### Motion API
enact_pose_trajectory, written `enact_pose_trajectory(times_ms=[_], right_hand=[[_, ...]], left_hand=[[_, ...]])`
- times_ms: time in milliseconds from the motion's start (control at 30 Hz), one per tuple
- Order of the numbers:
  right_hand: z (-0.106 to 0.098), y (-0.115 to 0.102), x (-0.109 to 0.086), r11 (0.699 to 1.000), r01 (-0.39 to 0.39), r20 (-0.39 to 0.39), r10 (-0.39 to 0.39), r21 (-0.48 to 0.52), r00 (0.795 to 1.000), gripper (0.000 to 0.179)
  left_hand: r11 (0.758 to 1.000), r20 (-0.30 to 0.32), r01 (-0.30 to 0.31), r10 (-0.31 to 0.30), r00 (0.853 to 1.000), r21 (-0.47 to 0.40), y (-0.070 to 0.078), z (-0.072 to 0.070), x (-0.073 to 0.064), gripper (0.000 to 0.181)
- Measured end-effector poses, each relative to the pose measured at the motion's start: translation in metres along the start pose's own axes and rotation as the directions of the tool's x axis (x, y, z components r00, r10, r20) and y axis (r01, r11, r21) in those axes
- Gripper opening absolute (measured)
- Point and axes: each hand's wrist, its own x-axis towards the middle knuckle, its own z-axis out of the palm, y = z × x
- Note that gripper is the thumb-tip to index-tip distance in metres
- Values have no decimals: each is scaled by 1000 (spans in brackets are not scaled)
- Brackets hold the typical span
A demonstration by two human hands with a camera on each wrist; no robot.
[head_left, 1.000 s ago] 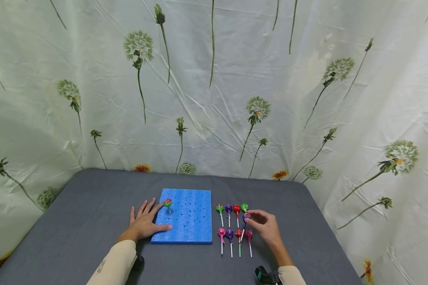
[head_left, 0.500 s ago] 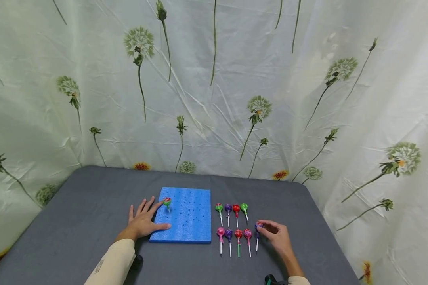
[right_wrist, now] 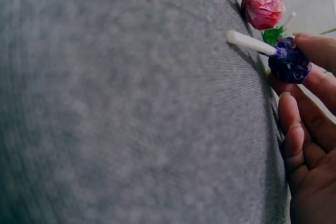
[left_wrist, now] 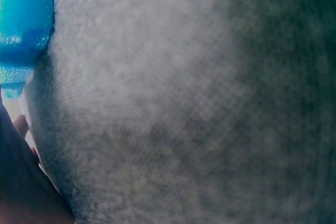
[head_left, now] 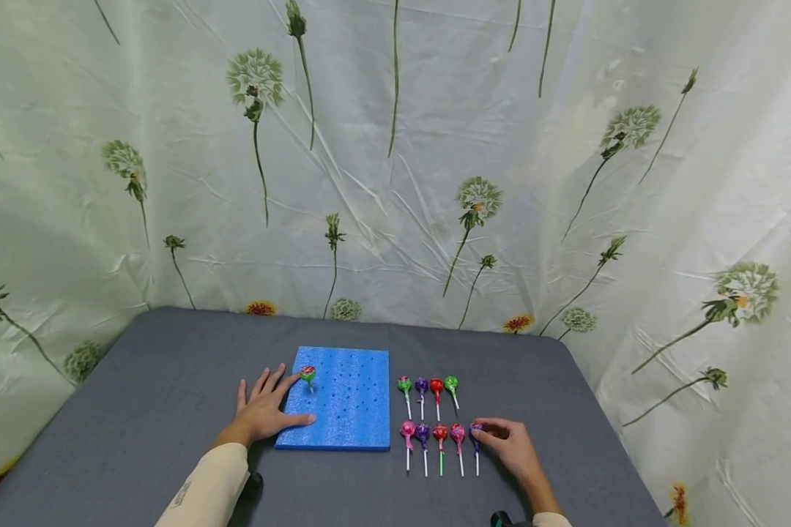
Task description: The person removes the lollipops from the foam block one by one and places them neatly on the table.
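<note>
My left hand (head_left: 261, 415) lies with fingers spread at the left side of a blue foam board (head_left: 359, 432), its thumb and index finger reaching onto it. Near that index fingertip, a green-and-red lollipop (head_left: 307, 373) stands upright in the board, which is dotted with small holes. At the right end of the near row of lollipops, my right hand (head_left: 515, 450) pinches the wrapped head of a purple lollipop (right_wrist: 289, 65) between thumb and fingers. The white stick of this lollipop points toward me, parallel to its neighbours. A pink lollipop (head_left: 458, 433) lies just left of it.
Several lollipops lie in two rows on the grey cloth-covered table (head_left: 198, 373), right of the board. In the far row a green lollipop (head_left: 451, 384) is the rightmost. A flower-printed curtain (head_left: 395, 183) hangs behind the table.
My right hand has carried the purple lollipop right and toward me, from above the rows to the near row's right end, where its stick now lines up. The left hand stays put.
</note>
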Motion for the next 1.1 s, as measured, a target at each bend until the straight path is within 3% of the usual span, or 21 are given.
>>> enact_pose_trajectory(times_ms=[267,767,1100], right_hand=[[2,2,0,997,-9,4,10,-83,1000,21],[1,3,-1,999,-30,23,31,-28,999,24],[-6,-2,0,1000,-4,16,4,28,1000,32]], left_hand=[[1000,-12,-7,7,1000,-7,-2,1,0,109],[1000,-37,-16,17,999,6,-5,5,2,108],[1000,-31,-26,26,999,-1,1,-2,-4,105]])
